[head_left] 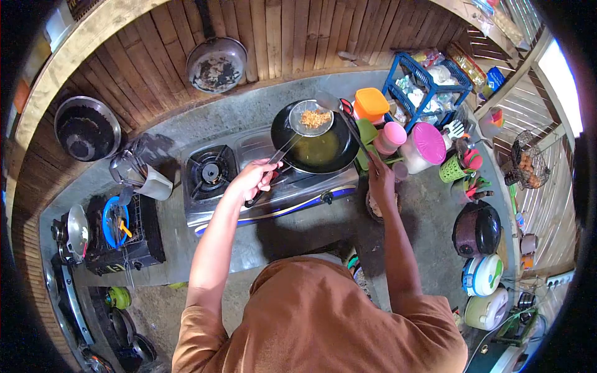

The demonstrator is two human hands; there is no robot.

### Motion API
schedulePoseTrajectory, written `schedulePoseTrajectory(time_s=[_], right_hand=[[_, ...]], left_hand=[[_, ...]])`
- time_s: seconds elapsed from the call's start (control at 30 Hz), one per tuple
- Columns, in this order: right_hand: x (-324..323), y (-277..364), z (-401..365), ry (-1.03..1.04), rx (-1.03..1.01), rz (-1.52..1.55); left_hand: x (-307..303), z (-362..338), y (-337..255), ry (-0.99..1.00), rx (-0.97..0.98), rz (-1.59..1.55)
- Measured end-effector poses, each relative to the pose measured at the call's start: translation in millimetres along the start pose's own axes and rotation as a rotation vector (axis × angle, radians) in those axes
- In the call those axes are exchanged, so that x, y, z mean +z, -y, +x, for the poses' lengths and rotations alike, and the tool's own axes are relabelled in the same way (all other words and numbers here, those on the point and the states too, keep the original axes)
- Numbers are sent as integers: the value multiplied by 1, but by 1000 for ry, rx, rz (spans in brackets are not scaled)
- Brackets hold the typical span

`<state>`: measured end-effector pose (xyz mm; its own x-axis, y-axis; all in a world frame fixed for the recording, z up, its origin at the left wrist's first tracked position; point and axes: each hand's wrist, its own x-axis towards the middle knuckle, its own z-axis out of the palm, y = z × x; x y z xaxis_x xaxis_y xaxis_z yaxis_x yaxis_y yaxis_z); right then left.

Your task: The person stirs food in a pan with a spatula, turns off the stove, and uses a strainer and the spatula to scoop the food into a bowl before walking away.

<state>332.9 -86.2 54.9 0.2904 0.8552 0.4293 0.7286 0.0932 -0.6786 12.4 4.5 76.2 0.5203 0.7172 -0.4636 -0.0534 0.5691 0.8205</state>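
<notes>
My left hand is closed around the long handle of a round wire strainer. Golden-brown fried bits lie in the strainer, which is over the far part of a black wok. Yellowish oil covers the wok's bottom. In my right hand is the dark handle of a spatula, its metal head near the wok's far rim. The wok sits on the right side of a metal gas stove, and its black handle shows just below my left hand.
At left, the other burner has nothing on it. Right of the wok are an orange container, pink-lidded tubs and a blue rack. A rice cooker stands at far right. A utensil holder is left of the stove.
</notes>
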Motion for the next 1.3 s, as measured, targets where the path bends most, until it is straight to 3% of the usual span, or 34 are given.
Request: schedulePoseTrajectory(time_s=[0.2,0.9,1.07,1.1,1.17,1.3], right_hand=[[-6,-8,5,-9,127,-10],[-34,5,15,74,-85,-256],[-39,26,16,-256,-99,-16],[-41,30,16,-255,-97,-16],[-44,35,11,-188,175,84],[-23,4,-7,-182,-5,-22]], left_hand=[[-2,-4,-5,17,-15,-16],[4,-7,-16,-9,-2,106],[15,-21,-45,-33,146,117],[18,-25,-52,-28,164,114],[19,-25,-54,-34,176,203],[2,2,-15,-62,52,236]])
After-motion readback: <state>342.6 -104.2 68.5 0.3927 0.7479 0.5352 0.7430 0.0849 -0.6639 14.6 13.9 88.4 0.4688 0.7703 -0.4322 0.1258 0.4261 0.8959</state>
